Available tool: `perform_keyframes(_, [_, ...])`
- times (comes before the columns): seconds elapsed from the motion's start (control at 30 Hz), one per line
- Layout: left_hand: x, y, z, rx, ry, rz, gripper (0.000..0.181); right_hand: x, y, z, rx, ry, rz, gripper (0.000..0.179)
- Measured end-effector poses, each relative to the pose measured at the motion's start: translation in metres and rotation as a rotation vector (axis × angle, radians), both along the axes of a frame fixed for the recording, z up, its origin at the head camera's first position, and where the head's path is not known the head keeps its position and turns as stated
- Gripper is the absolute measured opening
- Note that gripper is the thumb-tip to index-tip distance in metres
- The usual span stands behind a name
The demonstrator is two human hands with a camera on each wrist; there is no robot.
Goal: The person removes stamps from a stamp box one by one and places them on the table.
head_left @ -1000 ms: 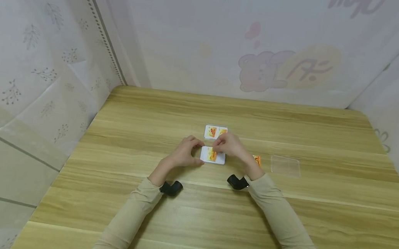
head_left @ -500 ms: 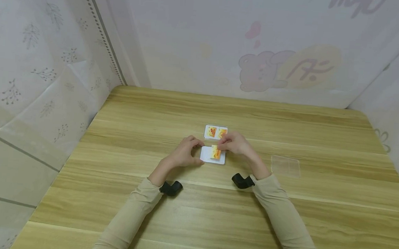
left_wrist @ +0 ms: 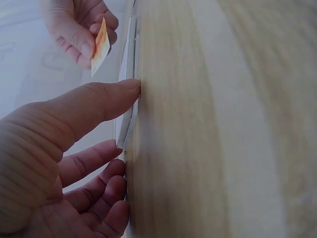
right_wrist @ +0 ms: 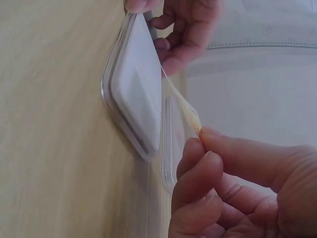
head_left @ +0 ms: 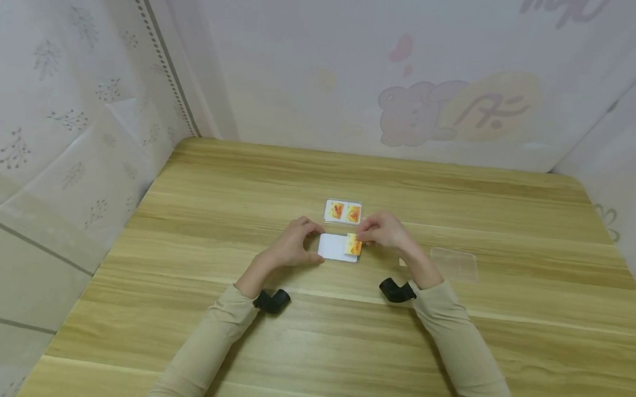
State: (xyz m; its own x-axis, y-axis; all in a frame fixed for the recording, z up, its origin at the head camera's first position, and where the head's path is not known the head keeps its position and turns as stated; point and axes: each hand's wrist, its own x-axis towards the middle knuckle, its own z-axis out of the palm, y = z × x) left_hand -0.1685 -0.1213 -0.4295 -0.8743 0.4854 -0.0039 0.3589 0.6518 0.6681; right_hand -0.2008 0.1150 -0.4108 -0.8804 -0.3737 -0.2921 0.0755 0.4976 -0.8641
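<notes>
A white rounded rectangular block with clear edges (head_left: 331, 247) lies flat on the table. My left hand (head_left: 291, 244) grips its left end, thumb on the near edge and fingers on the far edge. Between thumb and forefinger, my right hand (head_left: 386, 231) pinches a small yellow-orange printed paper piece (head_left: 354, 245) by its corner. In the head view this paper overlaps the block's right end; in the left wrist view the paper (left_wrist: 100, 49) stands tilted in the fingers. Behind lies a similar white block (head_left: 344, 219) bearing two orange printed pictures.
A clear flat plastic piece (head_left: 454, 265) lies to the right, partly behind the right forearm. A small pale piece (head_left: 403, 262) peeks out beside that forearm. Black curved wrist mounts (head_left: 272, 302) hang near the table surface. Patterned cloth hangs behind the wooden table (head_left: 307, 357).
My right hand has moved right with the pinched paper, from the block's middle to its right end, baring more white surface. My left hand has stayed in place on the block.
</notes>
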Motion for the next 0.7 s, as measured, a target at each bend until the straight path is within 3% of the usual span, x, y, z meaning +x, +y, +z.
perform_keyframes(0.7, [0.002,0.001,0.003,0.012,0.003,-0.003,0.052,0.004,0.038,0.0,0.064,-0.021,-0.008,0.011])
